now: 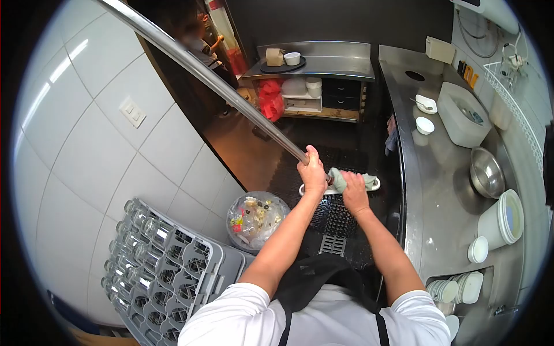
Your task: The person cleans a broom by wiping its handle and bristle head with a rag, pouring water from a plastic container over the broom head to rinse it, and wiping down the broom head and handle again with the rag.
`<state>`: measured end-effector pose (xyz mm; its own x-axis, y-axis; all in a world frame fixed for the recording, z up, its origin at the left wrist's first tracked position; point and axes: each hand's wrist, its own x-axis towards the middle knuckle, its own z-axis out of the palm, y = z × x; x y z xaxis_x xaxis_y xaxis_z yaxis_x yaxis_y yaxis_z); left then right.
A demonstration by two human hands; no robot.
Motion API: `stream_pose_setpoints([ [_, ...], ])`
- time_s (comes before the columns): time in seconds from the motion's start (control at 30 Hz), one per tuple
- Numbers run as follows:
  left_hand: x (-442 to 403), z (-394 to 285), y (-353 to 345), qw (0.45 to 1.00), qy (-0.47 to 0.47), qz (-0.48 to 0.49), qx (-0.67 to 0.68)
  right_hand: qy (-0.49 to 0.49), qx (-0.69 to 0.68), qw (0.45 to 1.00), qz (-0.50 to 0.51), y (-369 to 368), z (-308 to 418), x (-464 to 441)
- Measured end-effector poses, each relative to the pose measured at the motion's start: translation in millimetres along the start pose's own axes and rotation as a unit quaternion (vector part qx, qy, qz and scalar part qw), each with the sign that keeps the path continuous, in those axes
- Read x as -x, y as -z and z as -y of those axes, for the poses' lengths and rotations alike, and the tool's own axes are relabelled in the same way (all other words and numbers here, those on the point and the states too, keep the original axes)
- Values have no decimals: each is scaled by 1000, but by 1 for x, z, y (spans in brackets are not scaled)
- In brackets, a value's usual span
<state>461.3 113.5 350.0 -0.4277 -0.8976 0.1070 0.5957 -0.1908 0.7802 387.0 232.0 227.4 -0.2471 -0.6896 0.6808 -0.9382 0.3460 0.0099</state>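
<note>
A long metal pole (pixel 231 95) runs diagonally from the upper left down to the middle of the head view. My left hand (pixel 312 176) is wrapped round its lower end. Attached there is a white flat head or frame (pixel 375 183), held up in front of me. Over part of it lies a grey-green cloth (pixel 337 180), and my right hand (pixel 355 191) presses on this cloth with bent fingers. The underside of the white head and the fingertips of my right hand are partly hidden.
A lined bin (pixel 258 222) with food waste stands left of my arms, beside a grey rack (pixel 202 277) of glasses. Along the right runs a steel counter (pixel 424 196) with bowls and tubs. A steel table (pixel 340 60) stands ahead; a person (pixel 208 55) is at the upper left.
</note>
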Motion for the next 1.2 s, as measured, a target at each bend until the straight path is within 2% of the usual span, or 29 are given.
stream_pose_setpoints([
  [0.1,8,2,3,1000,15,5,-25,-80,21,997,-1,-6,-33,2],
  [0.13,11,4,4,1000,7,21,-21,-121,-7,992,33,-8,-40,4],
  [0.23,12,14,0,999,5,23,-34,-147,-127,980,31,-12,-26,5],
  [0.3,8,23,-5,999,-11,12,-34,-69,-205,975,47,-21,-6,8],
  [0.37,3,30,-8,999,-16,-3,-46,-126,-364,923,-1,-25,11,8],
  [0.43,3,20,-3,998,0,62,-28,-111,-252,960,59,-8,0,7],
  [0.57,13,12,-14,990,-40,133,7,-189,-167,966,47,12,-38,-22],
  [0.63,13,12,-17,981,-55,185,30,-224,-149,963,-13,1,-58,-36],
  [0.73,13,-3,-36,967,-70,239,50,-226,-185,929,-227,2,-57,-60],
  [0.77,12,-9,-44,965,-71,247,58,-218,-176,931,-236,10,-50,-62],
  [0.83,11,-12,-50,961,-60,262,64,-180,-220,935,-214,21,-26,-58],
  [0.87,10,-12,-52,960,-50,269,65,-192,-216,927,-238,13,-27,-56],
  [0.97,9,-14,-50,950,-40,305,51,-97,-122,972,-178,19,-64,-55],
  [1.1,15,-11,-46,938,-44,337,63,-85,-114,979,-143,26,-111,-68],
  [1.17,18,-14,-45,931,-60,353,68,-178,-125,969,-116,11,-135,-68],
  [1.2,21,-18,-47,928,-62,361,63,-230,-186,947,-127,15,-137,-72],
])
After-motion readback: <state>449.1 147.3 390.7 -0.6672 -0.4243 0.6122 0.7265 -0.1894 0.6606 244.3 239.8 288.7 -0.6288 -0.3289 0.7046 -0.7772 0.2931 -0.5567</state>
